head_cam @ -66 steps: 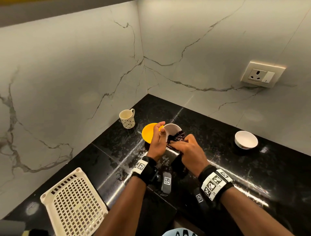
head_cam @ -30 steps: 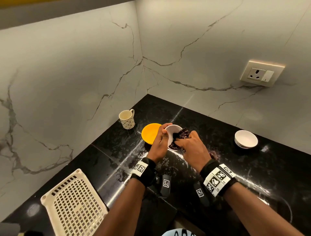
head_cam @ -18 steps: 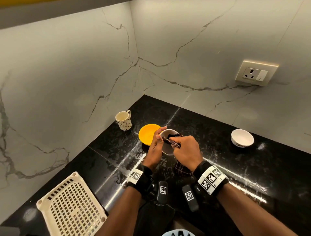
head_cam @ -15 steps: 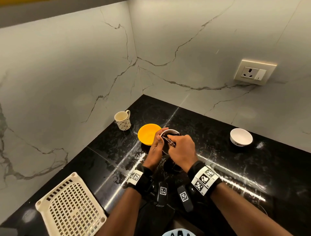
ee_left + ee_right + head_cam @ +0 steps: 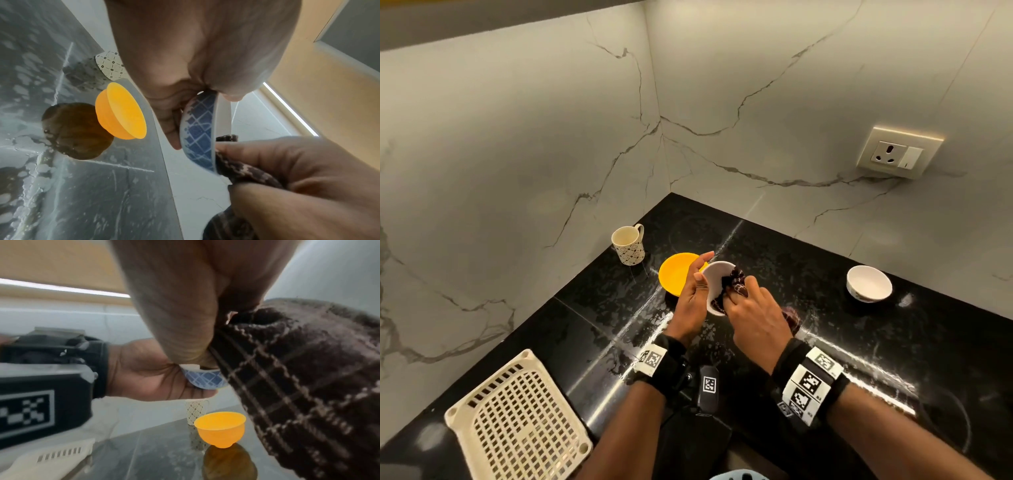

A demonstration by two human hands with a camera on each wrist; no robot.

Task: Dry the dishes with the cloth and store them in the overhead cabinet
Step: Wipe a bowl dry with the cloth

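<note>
**Q:** Tilted further since half a second ago: which item, and by what grip?

**A:** Item one, small bowl point(image 5: 715, 281), white inside, blue lattice outside. It was held mouth-up with the cloth laid across the rim; it is now tipped on edge, mouth turned toward the right hand point(image 5: 756, 317). It is gripped by the left hand point(image 5: 691, 301), thumb hooked over the rim and fingers point(image 5: 171, 129) curled against the patterned outer wall, and it is held above the black counter point(image 5: 825, 260), touching nothing else.

**Q:** And the cloth?

**A:** Item two, dark checked cloth point(image 5: 304, 369). It has been pushed from the rim down into the bowl's hollow. It is pinched and bunched by the right hand's curled fingers, the loose end hanging below the wrist.

**Q:** Meaning for the task?

**A:** Wiping is judged to have passed from rim to interior; drying of this bowl is under way, not finished. Storage in the overhead cabinet is not yet begun, and the cabinet itself is not clearly seen.

**Q:** Remaining stock?

**A:** Orange bowl point(image 5: 676, 272), upright, just behind the left hand. Patterned mug point(image 5: 627, 244), upright, near the wall. White bowl point(image 5: 869, 283), well apart to the right. Cream perforated basket point(image 5: 517, 421), overturned, at the near left. None is touched. Whether these are wet cannot be told.
</note>
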